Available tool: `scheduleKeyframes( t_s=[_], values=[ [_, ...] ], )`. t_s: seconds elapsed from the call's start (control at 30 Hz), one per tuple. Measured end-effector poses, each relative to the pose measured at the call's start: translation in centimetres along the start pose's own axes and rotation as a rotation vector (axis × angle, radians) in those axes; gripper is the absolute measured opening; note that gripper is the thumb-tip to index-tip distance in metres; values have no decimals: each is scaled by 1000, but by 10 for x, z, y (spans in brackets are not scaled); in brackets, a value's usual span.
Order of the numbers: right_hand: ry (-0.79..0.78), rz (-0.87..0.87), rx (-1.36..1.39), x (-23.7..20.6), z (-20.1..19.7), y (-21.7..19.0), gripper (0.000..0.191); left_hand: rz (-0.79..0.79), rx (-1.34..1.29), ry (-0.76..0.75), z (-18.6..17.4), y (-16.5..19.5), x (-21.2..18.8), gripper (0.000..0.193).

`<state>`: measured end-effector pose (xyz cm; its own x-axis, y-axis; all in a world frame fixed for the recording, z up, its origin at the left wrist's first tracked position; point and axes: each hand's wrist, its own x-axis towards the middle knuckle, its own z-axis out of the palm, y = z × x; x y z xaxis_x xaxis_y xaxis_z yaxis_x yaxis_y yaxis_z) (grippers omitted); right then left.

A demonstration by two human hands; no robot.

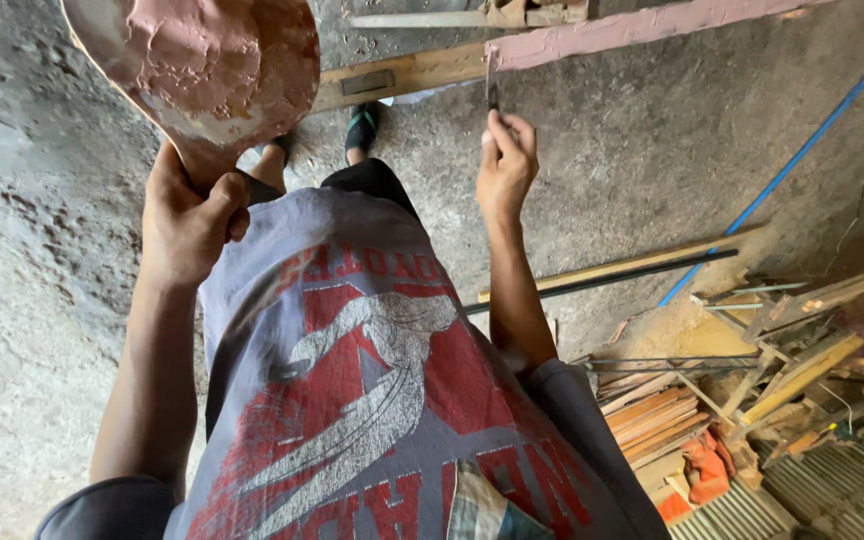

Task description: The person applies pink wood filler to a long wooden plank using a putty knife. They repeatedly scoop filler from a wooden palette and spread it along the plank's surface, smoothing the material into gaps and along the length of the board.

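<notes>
I take the wooden plank (422, 70) as my landmark; it runs across the top of the head view, and its right stretch is already coated in a pink putty layer (632, 28), thick and uneven at the edge; the bare wood to the left of that coat shows a dark rectangular slot.

Left of the plank and nearer the camera is the round pan (202, 60) loaded with the same pink paste; I judge it moderately heavy with that wet load, stiff in itself, smeared and likely slippery on the rim; the sound place to take it is underneath at its lower edge, where my left hand (187, 215) has it; that hand is closed around the pan's bottom edge, thumb wrapped forward, forearm raised steeply, elbow low beside the grey and red shirt (372, 400).

The paste looks soft and sticky; I judge it would slump if the pan tipped far, so the pan wants keeping level.

Just below the coated end of the plank sits the putty knife (492, 92); it is thin, light, and I judge the blade springy; only a narrow dark part shows above the fingers; my right hand (505, 170) pinches its handle with fingers curled tight, wrist straight, arm stretched out towards the plank's underside edge.

Well right of the plank, a pile of timber offcuts (742, 390) lies on the ground.
</notes>
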<state>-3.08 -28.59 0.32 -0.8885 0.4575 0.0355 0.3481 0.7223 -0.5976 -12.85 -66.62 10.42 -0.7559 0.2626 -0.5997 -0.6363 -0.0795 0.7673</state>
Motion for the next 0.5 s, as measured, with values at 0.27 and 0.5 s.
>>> scheduleKeyframes(
  t_s=[0.27, 0.5],
  values=[
    [-177, -65, -296, 44, -82, 14, 21, 23, 8, -26, 1, 4, 2, 31],
    [-309, -255, -298, 106, -84, 20, 24, 21, 16, -6, -4, -4, 0, 32]
  ],
)
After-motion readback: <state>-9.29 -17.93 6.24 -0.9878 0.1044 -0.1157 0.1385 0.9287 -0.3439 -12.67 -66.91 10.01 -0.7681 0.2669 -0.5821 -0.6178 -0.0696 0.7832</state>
